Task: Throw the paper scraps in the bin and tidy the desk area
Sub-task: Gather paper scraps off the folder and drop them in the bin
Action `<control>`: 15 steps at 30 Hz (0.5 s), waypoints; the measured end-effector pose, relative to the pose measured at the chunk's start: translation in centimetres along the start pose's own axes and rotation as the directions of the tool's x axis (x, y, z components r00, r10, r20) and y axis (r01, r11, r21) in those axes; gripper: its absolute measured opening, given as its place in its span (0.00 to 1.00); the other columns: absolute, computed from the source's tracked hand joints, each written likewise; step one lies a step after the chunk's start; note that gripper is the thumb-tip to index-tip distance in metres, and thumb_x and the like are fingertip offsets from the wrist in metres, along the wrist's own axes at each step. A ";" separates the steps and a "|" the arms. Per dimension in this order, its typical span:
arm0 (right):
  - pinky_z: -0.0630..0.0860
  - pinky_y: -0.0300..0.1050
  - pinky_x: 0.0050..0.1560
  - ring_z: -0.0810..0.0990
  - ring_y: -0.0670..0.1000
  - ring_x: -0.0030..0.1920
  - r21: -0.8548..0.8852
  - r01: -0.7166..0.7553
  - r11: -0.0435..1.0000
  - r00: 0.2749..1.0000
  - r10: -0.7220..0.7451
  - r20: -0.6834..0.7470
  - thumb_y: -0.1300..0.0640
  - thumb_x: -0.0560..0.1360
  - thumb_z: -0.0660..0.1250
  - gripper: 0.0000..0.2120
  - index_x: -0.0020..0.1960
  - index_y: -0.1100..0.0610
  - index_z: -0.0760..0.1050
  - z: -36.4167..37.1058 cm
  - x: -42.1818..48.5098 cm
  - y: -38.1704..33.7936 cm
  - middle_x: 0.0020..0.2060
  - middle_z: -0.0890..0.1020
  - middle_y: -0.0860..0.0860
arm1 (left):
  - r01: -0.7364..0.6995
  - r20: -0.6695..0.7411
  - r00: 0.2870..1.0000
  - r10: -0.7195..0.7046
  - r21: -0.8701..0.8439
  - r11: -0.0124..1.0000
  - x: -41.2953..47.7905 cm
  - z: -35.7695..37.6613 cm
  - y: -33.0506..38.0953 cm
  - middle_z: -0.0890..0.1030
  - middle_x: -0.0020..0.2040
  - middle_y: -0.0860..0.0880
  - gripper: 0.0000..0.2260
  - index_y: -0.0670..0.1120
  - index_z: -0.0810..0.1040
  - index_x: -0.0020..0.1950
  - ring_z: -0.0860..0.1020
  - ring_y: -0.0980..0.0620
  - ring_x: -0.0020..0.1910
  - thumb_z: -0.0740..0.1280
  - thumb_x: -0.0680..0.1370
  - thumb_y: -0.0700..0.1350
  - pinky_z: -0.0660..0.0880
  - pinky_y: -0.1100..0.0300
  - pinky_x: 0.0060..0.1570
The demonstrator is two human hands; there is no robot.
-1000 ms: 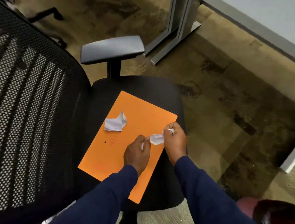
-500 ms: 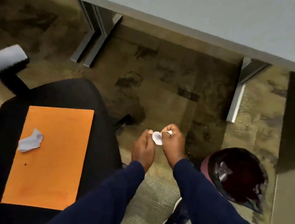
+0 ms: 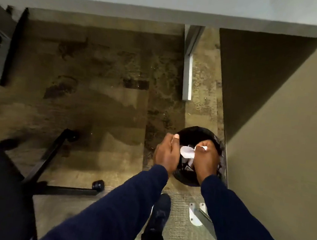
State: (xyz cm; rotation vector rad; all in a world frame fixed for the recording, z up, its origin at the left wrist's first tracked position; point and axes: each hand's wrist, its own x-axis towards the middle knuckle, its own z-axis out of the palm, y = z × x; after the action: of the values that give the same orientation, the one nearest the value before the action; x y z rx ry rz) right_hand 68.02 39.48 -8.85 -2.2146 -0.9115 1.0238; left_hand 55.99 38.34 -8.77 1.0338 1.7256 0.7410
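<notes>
Hands, left hand (image 3: 166,153) curled and right hand (image 3: 205,160) pinching paper scrap (image 3: 187,152), are hovering over bin (image 3: 197,131); letting go straight down should be landing it inside.

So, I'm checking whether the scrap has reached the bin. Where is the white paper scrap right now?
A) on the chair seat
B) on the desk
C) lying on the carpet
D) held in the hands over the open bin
D: the scrap sits between the left hand and right hand, directly above the bin.
</notes>
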 end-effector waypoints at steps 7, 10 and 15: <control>0.72 0.46 0.40 0.79 0.59 0.44 0.002 -0.134 0.991 0.987 0.133 -0.092 0.66 0.75 0.62 0.07 0.44 0.60 0.78 -0.8 5.3 7.8 0.44 0.82 0.59 | 0.177 0.124 0.976 -0.180 0.030 0.984 2.4 8.8 -2.2 0.79 0.50 0.43 0.07 0.47 0.67 0.53 0.78 0.42 0.49 0.57 0.81 0.50 0.75 0.48 0.51; 0.71 0.44 0.39 0.79 0.58 0.43 0.044 -0.191 0.981 0.976 0.195 -0.100 0.67 0.74 0.62 0.07 0.44 0.60 0.78 -0.1 6.8 9.8 0.45 0.83 0.59 | 0.273 0.133 0.955 -0.264 -0.048 0.961 3.9 10.5 -3.4 0.79 0.54 0.42 0.11 0.45 0.69 0.56 0.78 0.41 0.55 0.58 0.82 0.52 0.75 0.48 0.57; 0.70 0.39 0.31 0.80 0.56 0.43 0.041 -0.219 0.975 0.972 0.221 -0.074 0.65 0.73 0.62 0.10 0.44 0.53 0.78 1.1 8.9 11.9 0.46 0.83 0.58 | 0.473 0.174 0.877 -0.449 -0.144 0.869 5.8 12.5 -5.0 0.74 0.66 0.44 0.25 0.46 0.68 0.69 0.74 0.43 0.64 0.56 0.80 0.63 0.70 0.48 0.67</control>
State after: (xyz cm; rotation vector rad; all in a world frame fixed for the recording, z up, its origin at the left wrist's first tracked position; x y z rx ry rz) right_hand 75.68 38.91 -21.63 -2.3493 -0.6209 1.0333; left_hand 65.05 41.53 -19.90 0.4973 1.6621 0.4929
